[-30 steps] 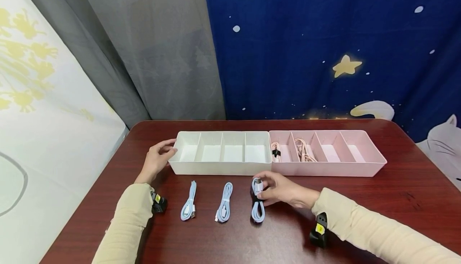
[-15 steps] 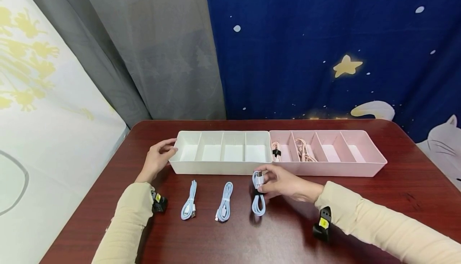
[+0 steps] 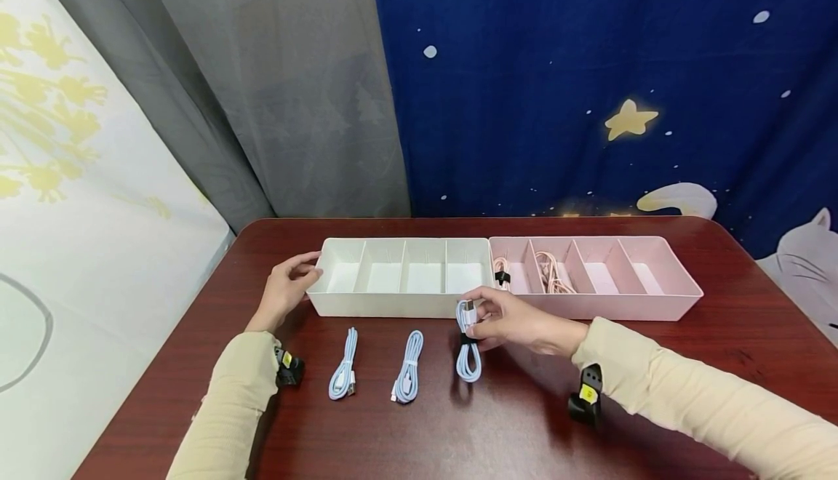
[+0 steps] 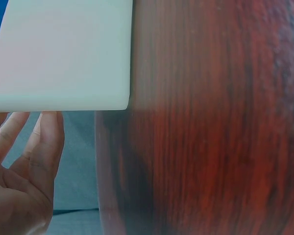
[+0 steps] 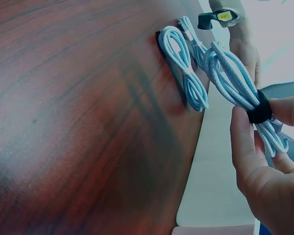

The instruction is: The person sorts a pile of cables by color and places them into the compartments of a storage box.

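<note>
My right hand (image 3: 513,322) pinches a coiled light-blue USB cable (image 3: 468,364) at its black strap (image 5: 259,107), raised over the table before the boxes. Its plug lies toward the fingertips. Two more coiled light-blue cables lie on the table: one in the middle (image 3: 407,371) and another farther left (image 3: 343,371). My left hand (image 3: 283,292) has its fingertips against the left end of the white divided box (image 3: 399,305). In the left wrist view the fingers (image 4: 50,129) reach fairly straight to the box's end.
A pink divided box (image 3: 602,310) stands end to end with the white one. Pink cables lie in its two left compartments: a strapped coil (image 3: 501,268) and a looser bundle (image 3: 551,275). Behind the brown table (image 3: 524,436) hang grey and blue curtains (image 3: 556,87).
My right hand has lifted the coiled blue cable off the table and moved it toward the boxes. The left hand stays at the white box's end.
</note>
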Demonstrator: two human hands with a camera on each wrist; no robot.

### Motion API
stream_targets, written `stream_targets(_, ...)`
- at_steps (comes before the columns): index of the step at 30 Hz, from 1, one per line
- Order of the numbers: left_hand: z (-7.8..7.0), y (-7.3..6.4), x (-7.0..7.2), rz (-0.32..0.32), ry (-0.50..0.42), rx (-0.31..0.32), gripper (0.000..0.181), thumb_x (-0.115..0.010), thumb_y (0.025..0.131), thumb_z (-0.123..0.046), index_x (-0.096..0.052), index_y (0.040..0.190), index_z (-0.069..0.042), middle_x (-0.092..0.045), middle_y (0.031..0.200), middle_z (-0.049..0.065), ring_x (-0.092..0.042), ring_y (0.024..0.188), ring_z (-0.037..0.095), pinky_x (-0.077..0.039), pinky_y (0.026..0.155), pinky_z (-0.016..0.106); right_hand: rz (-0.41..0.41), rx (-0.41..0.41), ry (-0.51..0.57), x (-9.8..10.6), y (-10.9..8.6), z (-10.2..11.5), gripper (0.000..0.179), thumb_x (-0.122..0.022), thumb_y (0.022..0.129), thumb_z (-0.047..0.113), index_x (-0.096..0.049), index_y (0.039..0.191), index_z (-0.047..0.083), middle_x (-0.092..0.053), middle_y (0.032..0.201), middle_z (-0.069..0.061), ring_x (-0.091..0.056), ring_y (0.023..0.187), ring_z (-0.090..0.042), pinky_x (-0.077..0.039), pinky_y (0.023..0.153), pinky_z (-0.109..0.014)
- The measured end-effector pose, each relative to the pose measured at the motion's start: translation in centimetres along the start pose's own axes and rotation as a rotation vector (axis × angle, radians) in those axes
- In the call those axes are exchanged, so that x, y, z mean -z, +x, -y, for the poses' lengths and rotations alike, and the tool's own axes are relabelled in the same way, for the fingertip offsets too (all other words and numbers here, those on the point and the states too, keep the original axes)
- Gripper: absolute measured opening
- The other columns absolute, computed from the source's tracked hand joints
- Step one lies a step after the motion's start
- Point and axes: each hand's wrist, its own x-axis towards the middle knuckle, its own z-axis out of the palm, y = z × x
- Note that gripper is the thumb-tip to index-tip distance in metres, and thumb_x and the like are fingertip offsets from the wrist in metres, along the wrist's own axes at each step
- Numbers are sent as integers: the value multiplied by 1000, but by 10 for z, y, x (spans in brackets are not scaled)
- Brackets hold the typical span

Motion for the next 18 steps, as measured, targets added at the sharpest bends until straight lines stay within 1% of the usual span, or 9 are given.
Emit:
stream_targets(6,0,1,0,-4,3,2,42,-54,88,-26,-48,128,-14,-53,108,16,-53,89,26,-50,68,39,-14,0,-33,1,3,5,47,-55,80,-6,-35,122,-11,-50,85,-11,-57,76,-16,-50,70,-42)
stream_targets(13,0,0,0,-4,11,6,44,-54,88,-29,-48,129,-14,-53,109,16,-53,91,27,-50,68,36,-8,-15,-32,5,6,12,48,-55,80,-7,-34,123,-10,-52,84,-9,-58,77,-15,-47,74,-47)
stream_targets(18,0,0,0,-3,13,6,43,-54,88,-29,-48,128,-14,-53,109,15,-53,90,26,-50,67,35,-25,0,-44,9,8,15,49,-56,80,-7,-34,123,-12,-51,80,-7,-57,74,-13,-48,72,-45)
